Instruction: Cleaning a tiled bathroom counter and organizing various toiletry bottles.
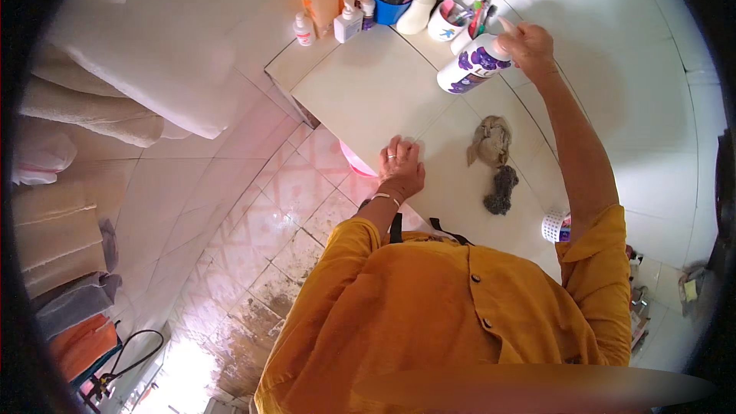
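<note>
My right hand (529, 50) is closed around the top of a white bottle (469, 67) printed with purple flowers. The bottle is tilted above the far right part of the pale tiled counter (360, 92), and I cannot tell whether its base touches the surface. A ring shows on my left hand (401, 167), which lies on the counter's near left edge with its fingers laid on the top, holding nothing. Between my arms, a crumpled tan cloth (491, 140) and a dark grey scrubber (501, 190) lie on the tiles.
Along the back stand a peach pump bottle (319, 0), a small white pump bottle (349, 21), a blue container (391, 12) and a white cup (445, 23) of brushes. A white perforated basket (553, 225) sits near my right elbow. Towels (92, 100) hang left.
</note>
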A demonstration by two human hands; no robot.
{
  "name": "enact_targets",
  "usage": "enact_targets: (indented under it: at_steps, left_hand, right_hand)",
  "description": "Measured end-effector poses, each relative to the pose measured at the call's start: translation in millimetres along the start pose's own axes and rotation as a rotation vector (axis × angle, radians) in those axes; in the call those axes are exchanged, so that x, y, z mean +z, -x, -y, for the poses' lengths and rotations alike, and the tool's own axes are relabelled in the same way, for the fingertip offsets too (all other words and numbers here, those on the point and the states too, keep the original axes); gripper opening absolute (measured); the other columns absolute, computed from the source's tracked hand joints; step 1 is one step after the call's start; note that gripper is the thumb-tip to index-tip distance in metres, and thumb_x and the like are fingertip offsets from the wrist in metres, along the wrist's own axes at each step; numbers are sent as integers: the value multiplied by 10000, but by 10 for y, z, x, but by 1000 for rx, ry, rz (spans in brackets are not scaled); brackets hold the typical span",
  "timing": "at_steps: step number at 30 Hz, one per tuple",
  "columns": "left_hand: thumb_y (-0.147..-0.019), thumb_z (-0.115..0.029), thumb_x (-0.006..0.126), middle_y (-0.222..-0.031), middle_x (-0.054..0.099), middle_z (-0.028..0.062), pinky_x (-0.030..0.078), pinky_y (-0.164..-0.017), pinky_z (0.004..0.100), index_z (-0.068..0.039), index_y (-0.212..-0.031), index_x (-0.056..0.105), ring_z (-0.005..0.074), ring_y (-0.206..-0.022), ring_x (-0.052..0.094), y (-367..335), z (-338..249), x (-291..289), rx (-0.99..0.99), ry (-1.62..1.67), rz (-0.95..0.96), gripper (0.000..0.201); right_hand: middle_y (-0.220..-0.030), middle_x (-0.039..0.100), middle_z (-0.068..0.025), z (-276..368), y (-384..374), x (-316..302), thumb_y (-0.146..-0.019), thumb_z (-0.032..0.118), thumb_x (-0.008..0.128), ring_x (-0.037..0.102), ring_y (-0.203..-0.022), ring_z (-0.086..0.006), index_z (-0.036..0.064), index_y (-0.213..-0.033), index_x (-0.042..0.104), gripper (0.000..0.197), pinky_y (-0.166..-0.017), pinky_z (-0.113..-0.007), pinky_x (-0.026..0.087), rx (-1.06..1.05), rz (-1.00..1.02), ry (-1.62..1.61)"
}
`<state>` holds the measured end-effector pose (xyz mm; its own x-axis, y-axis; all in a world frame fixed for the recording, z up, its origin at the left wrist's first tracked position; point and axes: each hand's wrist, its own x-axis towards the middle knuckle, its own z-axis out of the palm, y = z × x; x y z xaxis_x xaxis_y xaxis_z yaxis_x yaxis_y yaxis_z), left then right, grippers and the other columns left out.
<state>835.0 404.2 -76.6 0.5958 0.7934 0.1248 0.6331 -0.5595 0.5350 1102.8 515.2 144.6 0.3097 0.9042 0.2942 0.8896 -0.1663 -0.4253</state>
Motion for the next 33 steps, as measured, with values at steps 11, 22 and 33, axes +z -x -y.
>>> enact_targets:
  at_steps: [11, 22, 33]
  left_hand:
    - [-749, -257, 535, -1183, 420, 119, 265, -974, 479, -62, -1153, 488, 317, -1226, 296, 8, 65, -53, -29, 24, 44, 452]
    - [-766, -248, 525, -1224, 388, 129, 257, -994, 483, -58, -1178, 449, 326, -1256, 260, 24, 69, -42, -16, 104, 85, 460]
    - [-755, -250, 534, -1199, 407, 122, 258, -986, 478, -68, -1175, 456, 314, -1255, 259, 51, 74, -68, -24, 17, 85, 464]
  right_hand:
    - [-542, 573, -94, 1009, -502, 451, -627, 297, 655, 557, -449, -182, -6, -677, 631, 308, -456, -302, 451, 158, 213, -282]
    - [-673, 581, -15, 1312, -961, 1187, -686, 282, 701, 530, -498, -113, 85, -983, 613, 367, -401, -247, 447, 21, 96, -311]
    - [-951, 611, -106, 1398, -527, 1053, -671, 369, 717, 601, -747, -185, 73, -1121, 522, 573, -492, -306, 506, 112, 169, -412]
